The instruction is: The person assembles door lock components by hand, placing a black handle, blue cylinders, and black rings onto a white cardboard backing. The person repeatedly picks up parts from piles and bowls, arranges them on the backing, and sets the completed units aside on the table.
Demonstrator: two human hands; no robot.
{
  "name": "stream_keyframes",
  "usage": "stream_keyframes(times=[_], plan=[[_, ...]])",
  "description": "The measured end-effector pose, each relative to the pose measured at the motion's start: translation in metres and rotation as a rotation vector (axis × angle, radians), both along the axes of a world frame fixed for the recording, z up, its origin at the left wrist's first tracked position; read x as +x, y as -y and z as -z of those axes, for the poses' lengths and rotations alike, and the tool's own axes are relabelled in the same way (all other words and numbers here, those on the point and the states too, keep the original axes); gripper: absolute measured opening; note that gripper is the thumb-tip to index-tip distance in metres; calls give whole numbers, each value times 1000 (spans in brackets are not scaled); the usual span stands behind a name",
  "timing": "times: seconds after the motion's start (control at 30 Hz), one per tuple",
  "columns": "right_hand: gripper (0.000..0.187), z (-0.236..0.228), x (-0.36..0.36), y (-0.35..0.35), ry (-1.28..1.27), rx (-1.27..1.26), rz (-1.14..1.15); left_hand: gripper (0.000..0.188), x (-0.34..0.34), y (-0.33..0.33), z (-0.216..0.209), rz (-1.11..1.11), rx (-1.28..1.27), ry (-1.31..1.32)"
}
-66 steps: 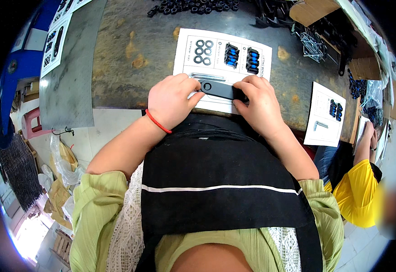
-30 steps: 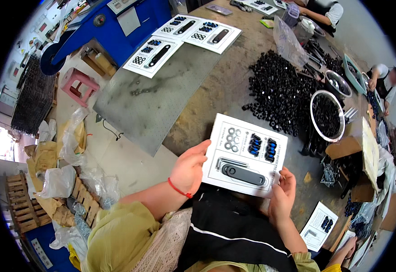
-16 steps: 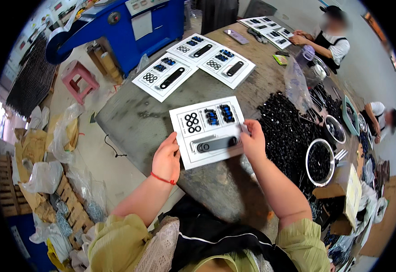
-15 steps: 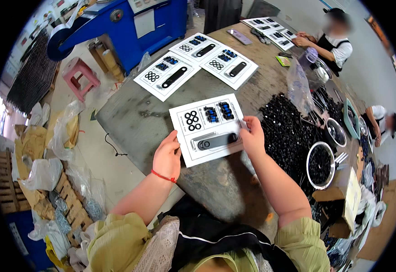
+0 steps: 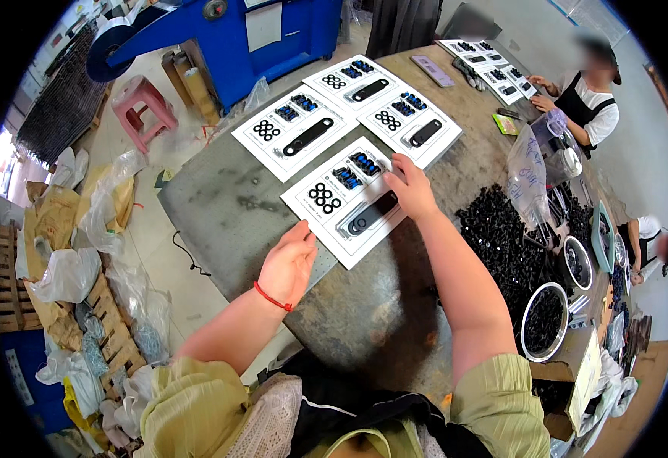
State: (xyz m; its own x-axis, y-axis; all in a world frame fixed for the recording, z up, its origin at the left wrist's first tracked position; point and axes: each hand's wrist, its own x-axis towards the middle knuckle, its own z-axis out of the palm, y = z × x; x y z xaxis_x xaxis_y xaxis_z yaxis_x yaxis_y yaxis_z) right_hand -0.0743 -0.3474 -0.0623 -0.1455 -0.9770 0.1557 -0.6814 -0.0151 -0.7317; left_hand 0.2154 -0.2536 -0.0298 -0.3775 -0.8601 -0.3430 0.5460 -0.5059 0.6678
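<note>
Left hand [image 5: 288, 263] flat, fingertips on near corner of parts card [image 5: 347, 200]; right hand [image 5: 410, 187] spread on its far edge. Card rests on worktop [image 5: 227, 206] between them. I judge uneven push could skew it, shedding loose black bar [image 5: 373, 213].

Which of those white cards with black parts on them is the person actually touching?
The nearest card: both the left hand and right hand rest on its edges; the three others lie beyond, untouched.

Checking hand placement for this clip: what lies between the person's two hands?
In the head view, the white card spans the gap between the left hand and the right hand. It carries black rings, blue parts and a black bar.
</note>
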Motion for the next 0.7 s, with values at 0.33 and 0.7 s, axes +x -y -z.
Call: stream_keyframes(times=[0.33, 0.7], plan=[[85, -5, 41, -133, -387, 173, 64, 91, 27, 14, 16, 579, -1070, 1642], [100, -3, 55, -113, -477, 256, 122, 82, 43, 109, 41, 142, -1009, 1849]])
